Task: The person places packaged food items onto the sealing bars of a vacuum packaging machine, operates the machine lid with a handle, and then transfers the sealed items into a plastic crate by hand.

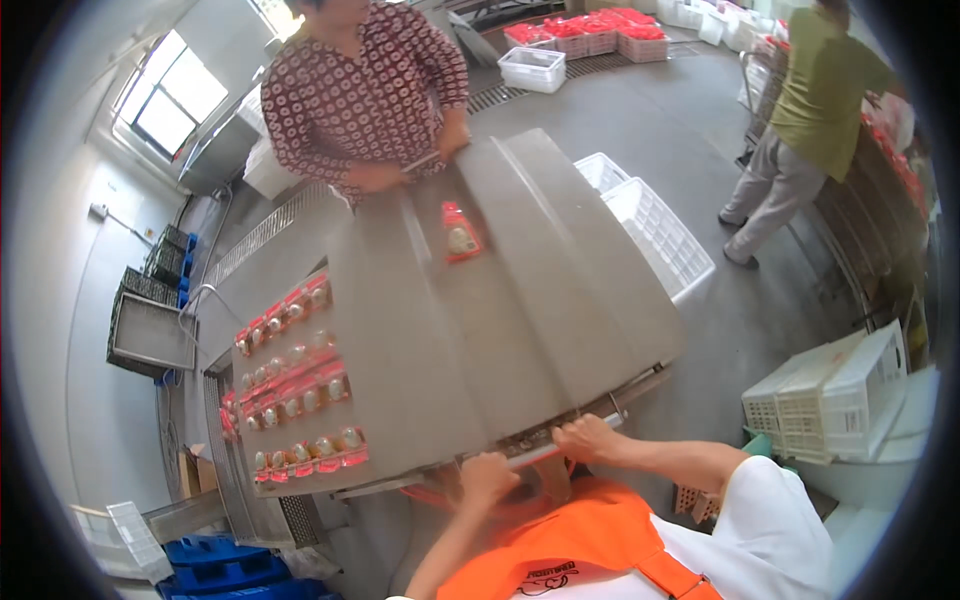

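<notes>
A large grey metal lid [517, 330] of what looks like a vacuum packing machine stretches out in front of me. My left hand [489, 478] is closed on the handle bar along its near edge. To the right, my right hand [589, 439] grips the same bar [616, 420], whose end sticks out past my fist. One red packet [460, 234] with a clear window lies on top of the lid, towards the far side. On the bed left of the lid, red and clear packets [307, 405] with egg-like pieces are laid in several rows.
Across the lid, a person in a patterned top [367, 97] holds a bar at the far edge. White crates [660, 232] stand on the floor right of the machine. Another person [810, 105] stands beside a loaded rack. Stacked crates [825, 397] are at near right, blue pallets [225, 566] at near left.
</notes>
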`<state>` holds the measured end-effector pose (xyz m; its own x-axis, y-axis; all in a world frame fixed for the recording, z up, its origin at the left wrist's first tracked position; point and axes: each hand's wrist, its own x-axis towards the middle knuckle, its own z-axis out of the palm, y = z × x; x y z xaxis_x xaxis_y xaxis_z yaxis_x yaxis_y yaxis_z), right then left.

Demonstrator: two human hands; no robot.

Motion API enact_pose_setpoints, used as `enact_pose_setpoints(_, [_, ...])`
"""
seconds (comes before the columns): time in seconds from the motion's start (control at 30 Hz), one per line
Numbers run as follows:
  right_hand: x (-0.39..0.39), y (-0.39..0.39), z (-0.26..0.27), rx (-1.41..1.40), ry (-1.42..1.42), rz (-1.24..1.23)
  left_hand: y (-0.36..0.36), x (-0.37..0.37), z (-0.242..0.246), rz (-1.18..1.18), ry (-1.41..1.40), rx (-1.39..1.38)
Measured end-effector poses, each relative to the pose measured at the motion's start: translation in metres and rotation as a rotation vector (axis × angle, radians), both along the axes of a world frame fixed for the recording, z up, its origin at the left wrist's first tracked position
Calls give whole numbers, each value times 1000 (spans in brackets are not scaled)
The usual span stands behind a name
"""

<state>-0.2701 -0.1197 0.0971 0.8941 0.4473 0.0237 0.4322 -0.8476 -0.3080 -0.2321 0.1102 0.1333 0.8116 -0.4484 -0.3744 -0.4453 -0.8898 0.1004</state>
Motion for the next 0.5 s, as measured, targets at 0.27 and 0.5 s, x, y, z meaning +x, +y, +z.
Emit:
enact_pose_setpoints(0.27, [6,-2,2,-29,79,139,7,9,-12,-11,156,-46])
enact_pose_setpoints(0.5, [1,10,-12,-83,-77,53,19,4,-12,82,164,-185])
